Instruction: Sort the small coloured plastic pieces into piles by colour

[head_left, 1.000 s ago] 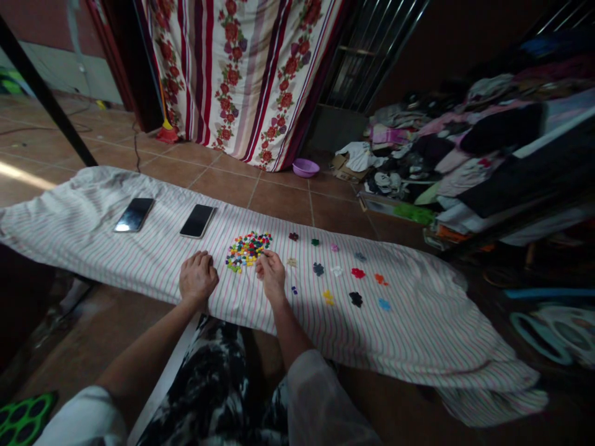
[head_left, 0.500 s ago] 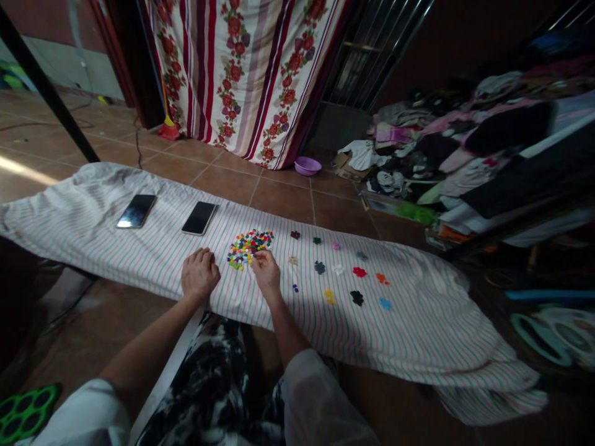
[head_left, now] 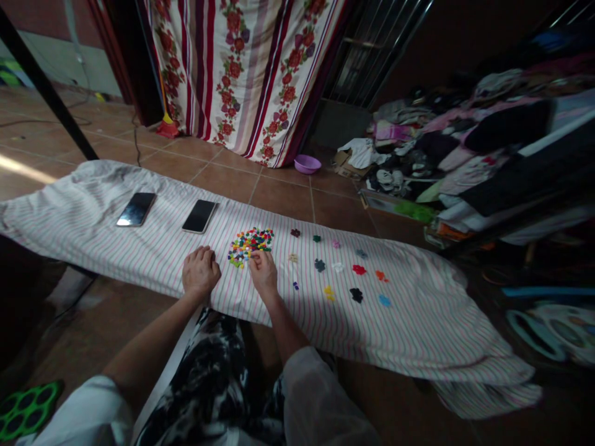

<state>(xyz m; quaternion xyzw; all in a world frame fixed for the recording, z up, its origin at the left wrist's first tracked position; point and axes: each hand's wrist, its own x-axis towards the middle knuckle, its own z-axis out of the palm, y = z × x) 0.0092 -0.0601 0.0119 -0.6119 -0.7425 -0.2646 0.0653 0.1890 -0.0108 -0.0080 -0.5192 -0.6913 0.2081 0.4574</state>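
Observation:
A mixed pile of tiny coloured pieces (head_left: pixel 242 246) lies on the striped cloth (head_left: pixel 260 303). At the pile's near right edge, my right hand (head_left: pixel 263 274) has thumb and fingertips pinched together; whatever is between them is too small to make out. My left hand (head_left: pixel 201 271) rests on the cloth left of the pile, fingers curled in and nothing seen in it. To the right are small one-colour clusters, among them red pieces (head_left: pixel 359 270), black pieces (head_left: pixel 356 295), yellow pieces (head_left: pixel 329 293) and light blue pieces (head_left: pixel 384 300). Two dark blue pieces (head_left: pixel 295 285) lie nearest my right wrist.
Two phones, a left phone (head_left: pixel 136 209) and a right phone (head_left: pixel 199 216), lie on the cloth left of the pile. Beyond the table are a purple basin (head_left: pixel 307 164), a floral curtain (head_left: pixel 251 80) and heaped clothes (head_left: pixel 446 142).
My right hand has shifted slightly left along the pile's near edge, still pinched. My left hand stays in place.

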